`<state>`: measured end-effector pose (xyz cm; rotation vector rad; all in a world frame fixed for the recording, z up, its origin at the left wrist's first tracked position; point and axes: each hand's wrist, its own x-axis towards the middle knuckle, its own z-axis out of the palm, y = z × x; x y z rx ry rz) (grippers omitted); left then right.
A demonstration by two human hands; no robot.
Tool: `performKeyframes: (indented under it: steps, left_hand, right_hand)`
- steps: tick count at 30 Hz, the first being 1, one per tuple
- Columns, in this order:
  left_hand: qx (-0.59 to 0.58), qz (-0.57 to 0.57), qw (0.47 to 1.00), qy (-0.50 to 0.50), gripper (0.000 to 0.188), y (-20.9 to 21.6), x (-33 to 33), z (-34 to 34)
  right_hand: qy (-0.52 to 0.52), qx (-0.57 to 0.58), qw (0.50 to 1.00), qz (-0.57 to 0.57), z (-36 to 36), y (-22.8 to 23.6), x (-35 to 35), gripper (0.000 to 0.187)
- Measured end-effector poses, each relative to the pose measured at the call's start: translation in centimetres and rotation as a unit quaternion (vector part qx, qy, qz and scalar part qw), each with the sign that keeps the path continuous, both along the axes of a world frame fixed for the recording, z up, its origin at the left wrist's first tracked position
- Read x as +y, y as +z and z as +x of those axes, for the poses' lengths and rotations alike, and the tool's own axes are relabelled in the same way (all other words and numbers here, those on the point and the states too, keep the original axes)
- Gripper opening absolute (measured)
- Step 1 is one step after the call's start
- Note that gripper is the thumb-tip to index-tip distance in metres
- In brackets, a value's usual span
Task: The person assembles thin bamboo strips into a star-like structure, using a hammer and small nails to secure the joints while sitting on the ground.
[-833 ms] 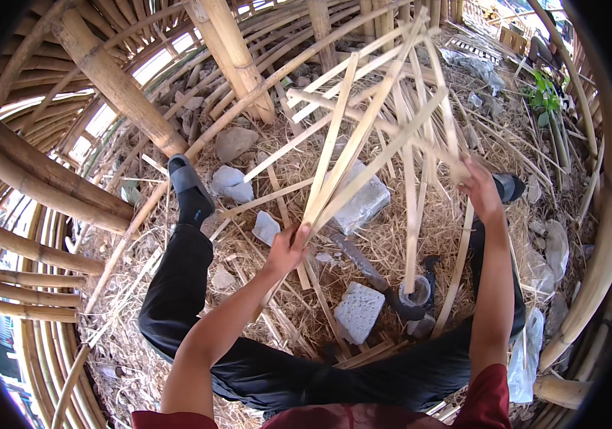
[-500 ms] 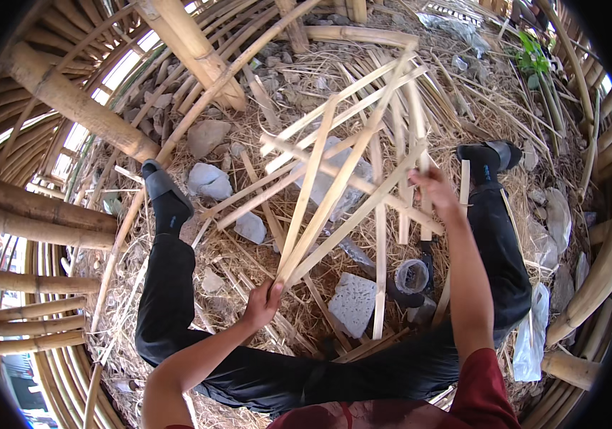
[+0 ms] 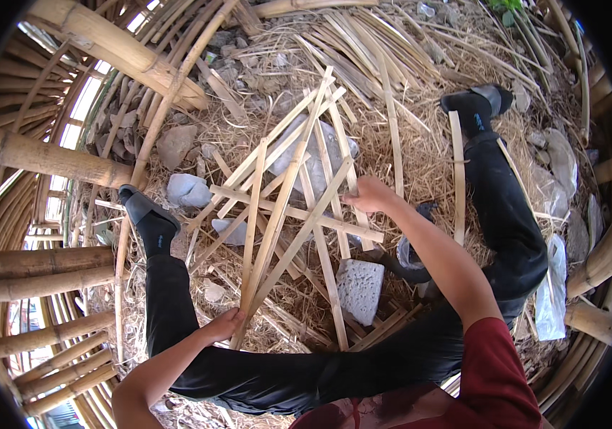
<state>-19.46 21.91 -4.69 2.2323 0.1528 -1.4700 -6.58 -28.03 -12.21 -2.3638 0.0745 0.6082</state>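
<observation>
Long pale bamboo strips (image 3: 289,179) cross one another in an open, pointed lattice between my legs. My left hand (image 3: 224,325) is closed round the lattice's near left end, where several strips come together. At the lattice's right side, my right hand (image 3: 370,195) grips a bamboo strip, its fingertips partly hidden. One crosswise strip (image 3: 357,229) passes just below my right hand. Under the lattice lies a large grey stone (image 3: 345,146), partly covered. A pitted grey block (image 3: 359,289) sits close to its near right side.
More bamboo strips (image 3: 367,53) lie bunched at the far side. Straw and stones, including a whitish rock (image 3: 189,191), cover the ground. A round clear container (image 3: 407,254) stands right of the block. Thick bamboo poles (image 3: 41,154) flank the left; a plastic bag (image 3: 551,297) lies right.
Both hands and the lattice have shifted left and nearer in the picture, and the lattice has come down lower over the stone. The view itself has also moved. Both hands keep their hold.
</observation>
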Motion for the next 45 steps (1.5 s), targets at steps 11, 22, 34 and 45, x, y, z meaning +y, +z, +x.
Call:
performKeyframes:
  steps: [11, 22, 34, 45]
  left_hand:
    - [0.088, 0.086, 0.991, 0.045, 0.063, 1.2, -2.0, 2.2]
    - [-0.314, 0.019, 0.931, -0.186, 0.044, 4.2, -16.2, 17.0]
    - [-0.448, 0.035, 0.891, -0.062, 0.038, -3.2, -23.6, 21.1]
    - [-0.473, 0.052, 0.875, -0.091, 0.040, -3.8, -23.7, 20.5]
  right_hand:
    - [0.049, -0.337, 0.940, -0.030, 7.7, 5.4, 3.2, 0.031]
    - [0.380, -0.260, 0.879, -0.127, 16.6, 1.5, 4.0, 0.018]
    - [0.437, -0.203, 0.868, -0.122, 18.6, 4.6, 5.0, 0.039]
    - [0.420, -0.248, 0.868, -0.090, 18.4, 4.5, 4.9, 0.029]
